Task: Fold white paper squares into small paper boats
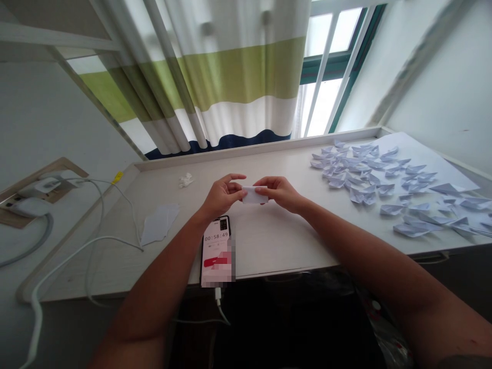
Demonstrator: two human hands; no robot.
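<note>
A small folded piece of white paper (253, 195) is held up between both hands, a little above the desk. My left hand (225, 195) pinches its left edge between thumb and fingers. From the other side, my right hand (280, 192) grips it with the thumb across its front face and the fingers behind. On the right of the desk lie many folded white paper boats (363, 193), spread in a loose heap. Flat sheets of white paper (158, 223) rest in a small stack left of my left forearm.
A phone (216, 251) showing a timer lies at the desk's front edge, its charging cable (218, 296) hanging down. Crumpled white paper (186, 180) sits at the back left. White cables (100, 238) run from a wall socket (33, 192). A large white sheet (418, 154) lies beneath some boats.
</note>
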